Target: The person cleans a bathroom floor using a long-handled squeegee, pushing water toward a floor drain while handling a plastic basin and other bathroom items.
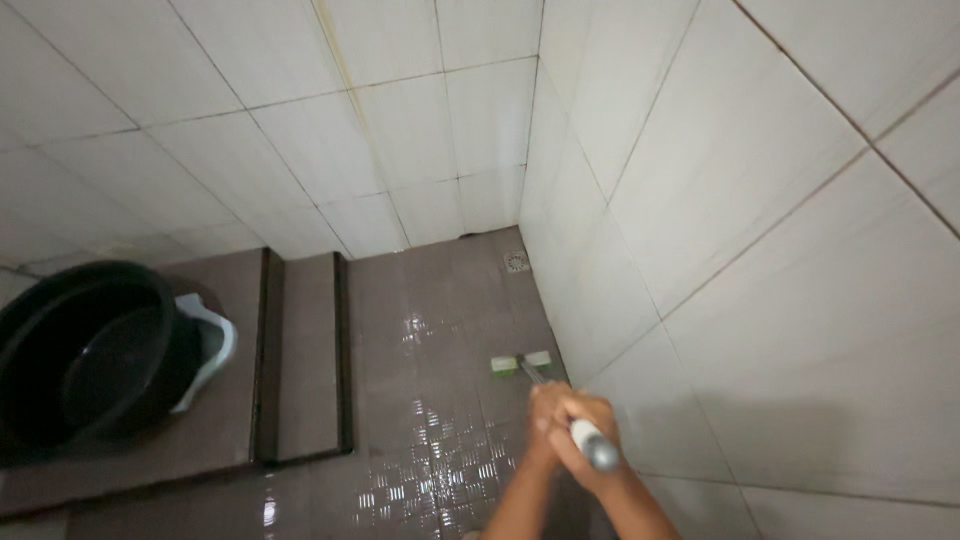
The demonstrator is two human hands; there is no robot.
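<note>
Item one, nearest the camera: left hand and right hand, both wrapping closed around the handle of a long scrubbing brush. The hands are stacking one just ahead of the other, a grip that looks suited to pressing down and pushing; the grey handle end is poking out behind the right hand.

Item two, just beyond the hands: the brush head, green and white, resting on the wet brown floor tiles, close against the foot of the white tiled wall.

Item three, left of the brush head, across a raised step: a black basin sitting over a pale blue squat pan, covering most of it.

Item four, beyond the brush head, in the corner: a small round floor drain.

No packages, labels or signs are showing.
</note>
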